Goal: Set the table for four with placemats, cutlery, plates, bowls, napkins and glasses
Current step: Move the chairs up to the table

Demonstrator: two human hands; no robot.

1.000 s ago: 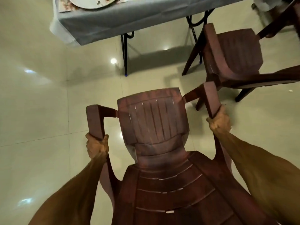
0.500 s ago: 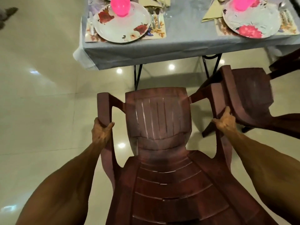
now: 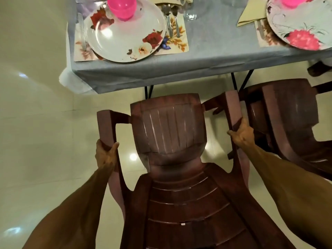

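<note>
Closer now than a moment ago, the brown plastic chair (image 3: 167,133) nears the bench (image 3: 206,67), carried toward the left setting. Left hand (image 3: 105,155) grips its left armrest, right hand (image 3: 242,133) grips the right one. On the bench, a floral plate (image 3: 125,38) with a pink bowl (image 3: 121,7) sits on a placemat (image 3: 177,42), spoons (image 3: 170,18) beside it, so seating looks like the closing step. A second chair (image 3: 283,114) stands just right, crowding the approach.

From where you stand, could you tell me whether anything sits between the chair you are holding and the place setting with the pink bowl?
Nothing visible does. The chair, held by the left hand and right hand, faces bare floor up to the table edge. A second chair stands close beside its right armrest.
</note>
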